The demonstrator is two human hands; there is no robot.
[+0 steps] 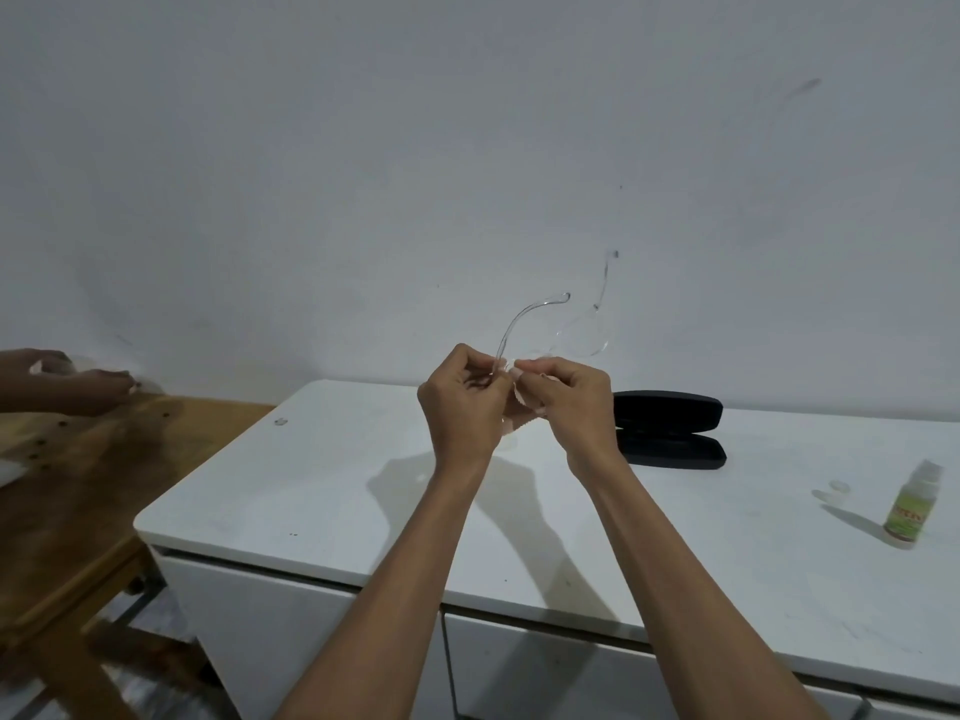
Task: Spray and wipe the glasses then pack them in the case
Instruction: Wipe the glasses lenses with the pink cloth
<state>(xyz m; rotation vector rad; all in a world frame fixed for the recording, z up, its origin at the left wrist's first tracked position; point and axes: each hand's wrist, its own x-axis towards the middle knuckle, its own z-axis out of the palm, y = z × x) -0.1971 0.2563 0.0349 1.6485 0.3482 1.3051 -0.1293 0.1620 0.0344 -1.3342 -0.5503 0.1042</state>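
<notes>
Clear-framed glasses [582, 332] are held up in front of the wall, their temples pointing up. My left hand [460, 402] pinches the frame at its left lens. My right hand [571, 402] presses a small pale cloth [519, 405] against that same lens. A black glasses case [670, 428] lies open on the white cabinet top [311, 485], just right of my right hand. A small spray bottle [911, 506] with a green label stands at the far right, and its clear cap [836, 488] lies beside it on the left.
A wooden table [88, 459] adjoins the cabinet on the left. Another person's hands [67, 381] rest on it near the wall. The cabinet has drawers below its front edge. A small clear object [280, 421] lies near the cabinet's back left corner.
</notes>
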